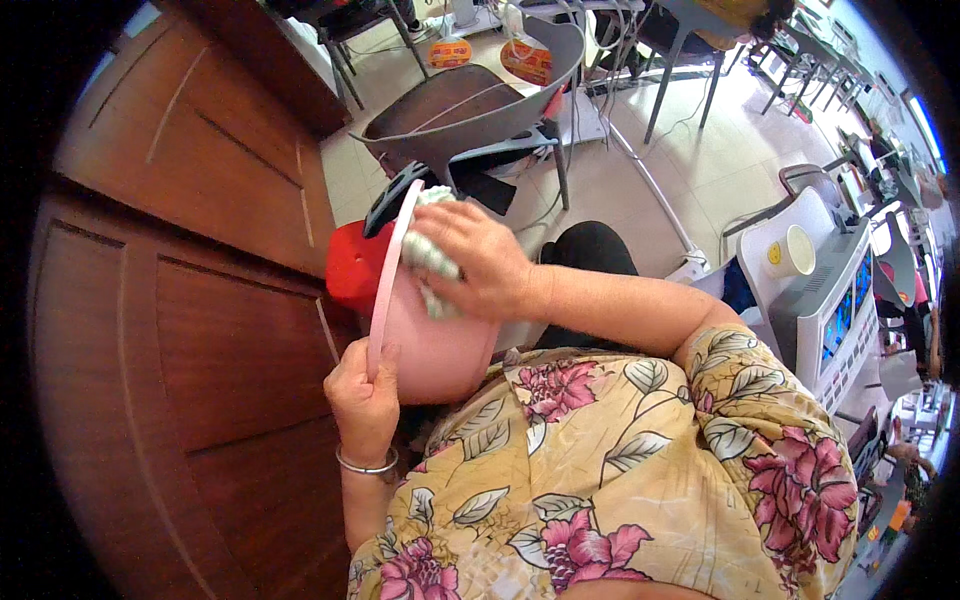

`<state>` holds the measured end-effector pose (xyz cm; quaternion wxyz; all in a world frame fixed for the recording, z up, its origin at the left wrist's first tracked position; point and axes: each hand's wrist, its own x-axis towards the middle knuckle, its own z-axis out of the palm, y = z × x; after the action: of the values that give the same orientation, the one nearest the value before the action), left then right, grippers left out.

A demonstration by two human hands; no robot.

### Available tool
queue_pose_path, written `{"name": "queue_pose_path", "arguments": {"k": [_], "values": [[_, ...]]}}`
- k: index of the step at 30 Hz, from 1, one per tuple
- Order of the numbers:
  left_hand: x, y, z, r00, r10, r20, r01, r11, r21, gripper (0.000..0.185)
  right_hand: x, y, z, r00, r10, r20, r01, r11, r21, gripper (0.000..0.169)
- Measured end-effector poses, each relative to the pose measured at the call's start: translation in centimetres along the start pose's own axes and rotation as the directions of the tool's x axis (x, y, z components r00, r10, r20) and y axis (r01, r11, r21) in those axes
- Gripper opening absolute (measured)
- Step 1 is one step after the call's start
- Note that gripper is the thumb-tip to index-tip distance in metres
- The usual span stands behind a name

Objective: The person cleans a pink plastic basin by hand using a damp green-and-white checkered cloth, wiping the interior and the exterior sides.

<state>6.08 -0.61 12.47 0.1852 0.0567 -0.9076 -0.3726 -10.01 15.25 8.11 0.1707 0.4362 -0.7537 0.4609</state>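
A pink plastic basin is tipped on its side in front of my body, its rim facing left. My left hand, with a silver bangle at the wrist, grips the rim at its lower end, thumb on the outer wall. Under the fingers of my right hand is a bunched white and green cloth, pressed against the basin's outer side near the rim. The basin's inside is turned away from view. Beyond the rim are a red plastic object, partly hidden, and a dark object that I cannot identify.
Brown wooden panels rise close on the left. A grey chair stands ahead, with loose cables and a white floor conduit beside it. To the right are a paper cup and a grey machine with a lit screen.
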Motion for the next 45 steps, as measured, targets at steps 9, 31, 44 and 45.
{"name": "queue_pose_path", "arguments": {"k": [9, 31, 44, 45], "values": [[-0.4, 0.5, -0.6, 0.998, 0.061, 0.014, -0.061, 0.998, -0.009, 0.014, 2.9, 5.7, -0.9, 0.913, 0.379, 0.152, -0.408, 0.865, 0.294, 0.03], [0.1, -1.2, -0.5, 0.981, 0.129, 0.145, -0.119, 0.99, -0.072, 0.014, -1.4, 11.4, 1.2, 0.619, 0.677, 0.398, -0.732, 0.314, 0.605, 0.027], [1.1, 2.5, -1.5, 0.984, -0.18, -0.011, 0.181, 0.982, 0.055, 0.018, -1.0, -1.0, 0.8, 0.998, 0.035, 0.044, -0.038, 0.997, 0.069, 0.046], [0.9, 2.5, -1.4, 0.987, -0.157, -0.031, 0.159, 0.985, 0.06, 0.018, -0.9, -1.1, 0.7, 0.999, 0.001, 0.038, -0.004, 0.998, 0.065, 0.046]]}}
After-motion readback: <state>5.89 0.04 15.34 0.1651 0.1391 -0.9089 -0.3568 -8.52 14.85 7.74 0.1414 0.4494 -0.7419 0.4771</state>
